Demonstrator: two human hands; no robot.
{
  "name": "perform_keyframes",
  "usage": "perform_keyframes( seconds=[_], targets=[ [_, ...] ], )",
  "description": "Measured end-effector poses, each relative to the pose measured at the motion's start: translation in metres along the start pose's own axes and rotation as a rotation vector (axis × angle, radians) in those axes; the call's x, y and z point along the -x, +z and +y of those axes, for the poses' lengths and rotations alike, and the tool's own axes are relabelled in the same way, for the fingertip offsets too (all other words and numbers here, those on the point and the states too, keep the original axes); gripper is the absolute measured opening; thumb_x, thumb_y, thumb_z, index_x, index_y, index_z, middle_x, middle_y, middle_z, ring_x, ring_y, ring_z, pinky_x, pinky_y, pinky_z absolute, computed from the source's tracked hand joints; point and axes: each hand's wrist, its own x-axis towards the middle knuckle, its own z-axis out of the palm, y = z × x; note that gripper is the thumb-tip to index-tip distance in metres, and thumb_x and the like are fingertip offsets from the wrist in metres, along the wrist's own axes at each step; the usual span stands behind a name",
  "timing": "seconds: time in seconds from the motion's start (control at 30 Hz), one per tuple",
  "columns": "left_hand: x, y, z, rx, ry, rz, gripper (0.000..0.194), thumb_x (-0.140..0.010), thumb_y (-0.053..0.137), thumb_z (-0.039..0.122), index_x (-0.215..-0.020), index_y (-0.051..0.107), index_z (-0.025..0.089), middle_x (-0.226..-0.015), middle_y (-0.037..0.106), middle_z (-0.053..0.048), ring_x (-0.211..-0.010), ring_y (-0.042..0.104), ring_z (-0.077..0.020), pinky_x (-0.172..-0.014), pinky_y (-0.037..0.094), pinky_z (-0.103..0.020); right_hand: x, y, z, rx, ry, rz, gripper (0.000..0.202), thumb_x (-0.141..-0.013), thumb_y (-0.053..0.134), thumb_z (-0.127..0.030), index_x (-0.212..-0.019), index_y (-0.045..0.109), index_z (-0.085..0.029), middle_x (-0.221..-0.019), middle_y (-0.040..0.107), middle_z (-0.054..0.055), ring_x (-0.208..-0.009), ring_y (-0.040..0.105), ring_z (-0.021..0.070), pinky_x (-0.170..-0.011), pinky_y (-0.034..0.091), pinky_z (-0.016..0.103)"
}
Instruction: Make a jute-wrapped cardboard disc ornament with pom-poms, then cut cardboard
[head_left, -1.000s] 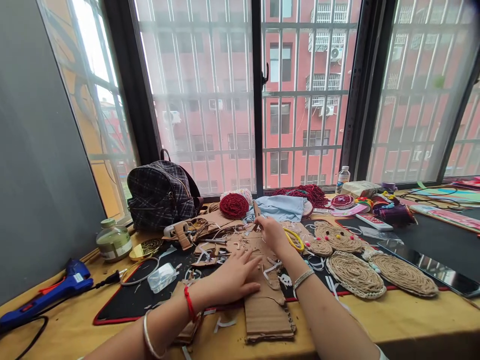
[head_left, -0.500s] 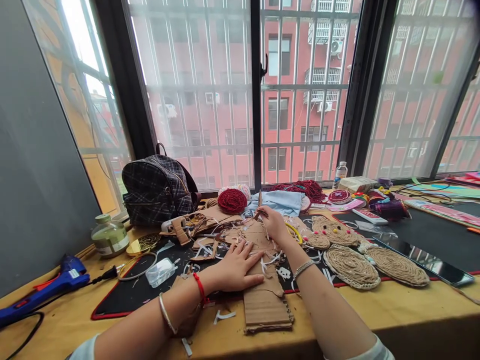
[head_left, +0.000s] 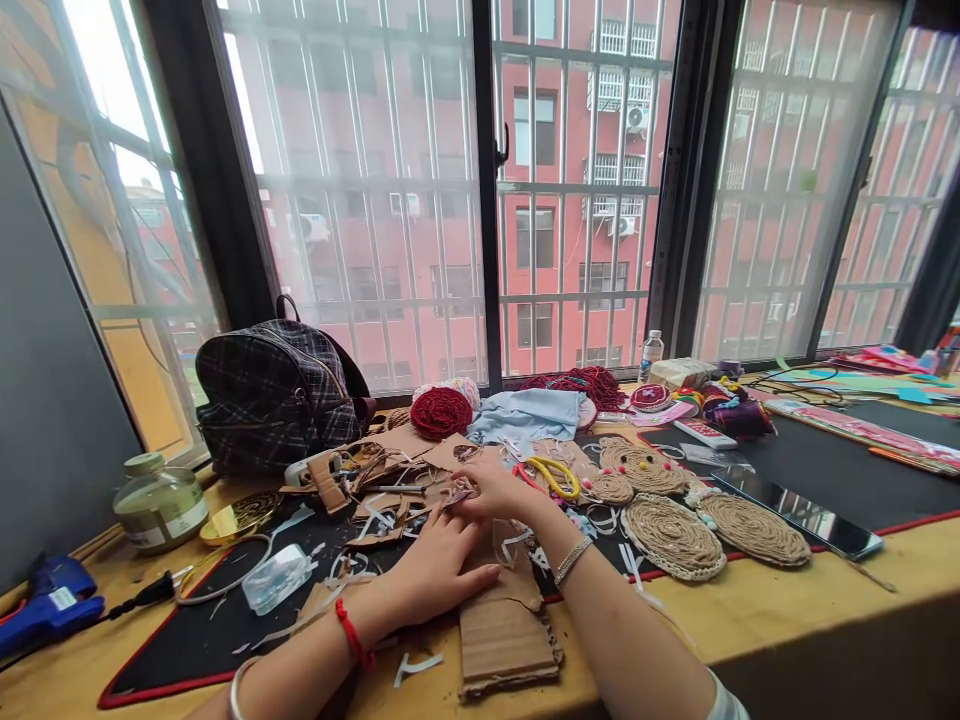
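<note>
My left hand [head_left: 435, 562] lies palm down on torn cardboard, with its thumb stretched out to the right. My right hand [head_left: 491, 487] is just beyond it, fingers bent and pinched around a small torn piece of cardboard [head_left: 460, 493] beside the left fingertips. Part of that piece is hidden by the fingers. Below both hands, a corrugated cardboard strip [head_left: 502, 640] with ragged edges reaches toward the table's front edge. Cardboard scraps [head_left: 394, 455] and white paper strips [head_left: 420, 662] are strewn around.
On the right lie round coiled-twine mats [head_left: 671, 535], a phone [head_left: 799, 510] and yellow-handled scissors [head_left: 559, 478]. At left are a glue gun [head_left: 56, 610], a glass jar [head_left: 159, 505] and a clear plastic box [head_left: 276, 578]. A backpack [head_left: 274, 400] and red yarn [head_left: 441, 412] stand by the window.
My right hand has come down and back toward my left hand; the upright cardboard strip it held is no longer standing up. My left hand stays on the cardboard. The view has turned slightly right.
</note>
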Motion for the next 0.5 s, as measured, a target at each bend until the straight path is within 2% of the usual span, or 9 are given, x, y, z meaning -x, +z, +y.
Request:
perform_keyframes(
  seconds=[0.07, 0.13, 0.2, 0.27, 0.33, 0.4, 0.5],
  targets=[
    [0.0, -0.001, 0.0, 0.024, -0.043, -0.007, 0.064, -0.083, 0.04, 0.057, -0.135, 0.036, 0.02, -0.138, 0.041, -0.013, -0.127, 0.033, -0.0328, -0.104, 0.023, -0.053, 0.003, -0.014, 0.004, 0.002, 0.071, -0.004, 0.052, -0.063, 0.074, -0.034, -0.112, 0.061, -0.024, -0.116, 0.061, 0.003, -0.108, 0.053, 0.0184, -0.089, 0.038, 0.022],
    [-0.002, -0.003, -0.001, 0.067, -0.133, -0.035, 0.066, -0.083, 0.037, 0.057, -0.137, 0.033, 0.018, -0.135, 0.044, -0.015, -0.123, 0.038, -0.0324, -0.101, 0.028, -0.051, 0.007, -0.029, 0.013, 0.03, 0.226, 0.059, 0.043, -0.073, 0.064, -0.031, -0.115, 0.058, -0.023, -0.119, 0.059, 0.004, -0.109, 0.052, 0.0194, -0.09, 0.037, 0.025],
    [-0.005, -0.004, -0.002, 0.127, -0.224, -0.044, 0.067, -0.085, 0.032, 0.056, -0.137, 0.032, 0.014, -0.133, 0.047, -0.016, -0.121, 0.042, -0.0308, -0.1, 0.031, -0.048, 0.011, -0.038, 0.027, 0.087, 0.469, 0.157, 0.039, -0.083, 0.049, -0.021, -0.121, 0.051, -0.015, -0.121, 0.056, 0.014, -0.113, 0.049, 0.0243, -0.092, 0.035, 0.032],
    [-0.008, -0.004, -0.005, 0.193, -0.266, -0.03, 0.065, -0.087, 0.029, 0.053, -0.135, 0.035, 0.01, -0.134, 0.046, -0.017, -0.122, 0.042, -0.0284, -0.102, 0.03, -0.045, 0.015, -0.042, 0.043, 0.138, 0.735, 0.2, 0.037, -0.084, 0.044, -0.017, -0.119, 0.051, -0.006, -0.115, 0.056, 0.024, -0.114, 0.048, 0.0325, -0.09, 0.034, 0.042],
    [-0.009, -0.002, -0.006, 0.236, -0.269, -0.015, 0.065, -0.087, 0.028, 0.054, -0.133, 0.038, 0.009, -0.136, 0.044, -0.016, -0.125, 0.039, -0.0266, -0.104, 0.028, -0.041, 0.016, -0.04, 0.056, 0.156, 0.929, 0.199, 0.034, -0.086, 0.042, -0.018, -0.117, 0.052, -0.007, -0.116, 0.054, 0.026, -0.115, 0.045, 0.0369, -0.089, 0.033, 0.05],
    [-0.009, -0.001, -0.007, 0.251, -0.27, -0.01, 0.065, -0.086, 0.028, 0.054, -0.132, 0.04, 0.01, -0.136, 0.044, -0.015, -0.125, 0.04, -0.0261, -0.104, 0.028, -0.04, 0.014, -0.037, 0.065, 0.152, 1.021, 0.183, 0.031, -0.089, 0.042, -0.021, -0.116, 0.053, -0.009, -0.119, 0.053, 0.023, -0.117, 0.044, 0.0352, -0.091, 0.032, 0.053],
    [-0.008, 0.0, -0.007, 0.261, -0.277, -0.003, 0.064, -0.086, 0.03, 0.054, -0.13, 0.042, 0.01, -0.135, 0.045, -0.015, -0.125, 0.039, -0.0267, -0.104, 0.028, -0.041, 0.01, -0.034, 0.074, 0.124, 1.035, 0.155, 0.032, -0.089, 0.048, -0.03, -0.117, 0.051, -0.014, -0.12, 0.053, 0.013, -0.112, 0.049, 0.027, -0.092, 0.038, 0.049]
  ],
)
